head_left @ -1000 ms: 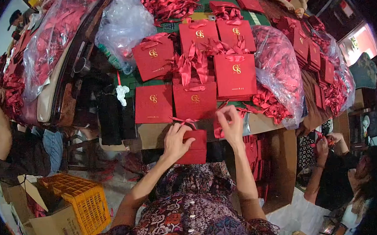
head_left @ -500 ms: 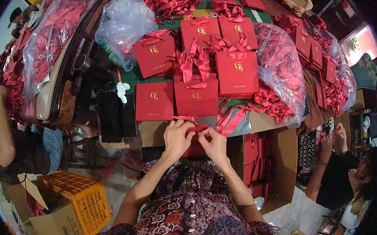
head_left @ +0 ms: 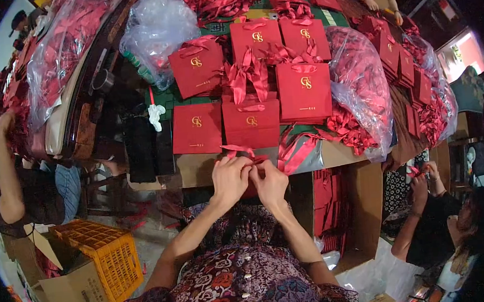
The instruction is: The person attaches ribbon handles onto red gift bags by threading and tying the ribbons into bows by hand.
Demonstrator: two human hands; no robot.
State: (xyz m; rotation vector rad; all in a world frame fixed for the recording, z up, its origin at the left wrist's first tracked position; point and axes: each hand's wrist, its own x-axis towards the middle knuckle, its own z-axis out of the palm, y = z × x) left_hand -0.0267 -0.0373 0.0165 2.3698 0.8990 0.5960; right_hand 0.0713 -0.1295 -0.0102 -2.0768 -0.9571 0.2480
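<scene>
At the table's near edge my left hand (head_left: 230,181) and my right hand (head_left: 269,184) meet, fingertips pinched together on a red ribbon (head_left: 238,149). Part of the ribbon sticks out beyond my left fingers. Below and between the hands a bit of a red paper bag (head_left: 249,192) shows; the rest is hidden by my hands. Just past them lie a flat red gift bag (head_left: 196,129) and a stack of red bags (head_left: 251,123). Loose red ribbons (head_left: 298,154) hang over the edge to the right of my right hand.
A taller bag stack (head_left: 304,93) and a clear plastic sack of ribbons (head_left: 361,86) stand to the right. Under the table a cardboard box (head_left: 367,215) holds red bags. A yellow crate (head_left: 112,264) sits at lower left. Co-workers (head_left: 426,216) work on both sides.
My hands have drawn closer together, the right one turning so its fingertips meet the left's. The red piece seen between them is now mostly covered.
</scene>
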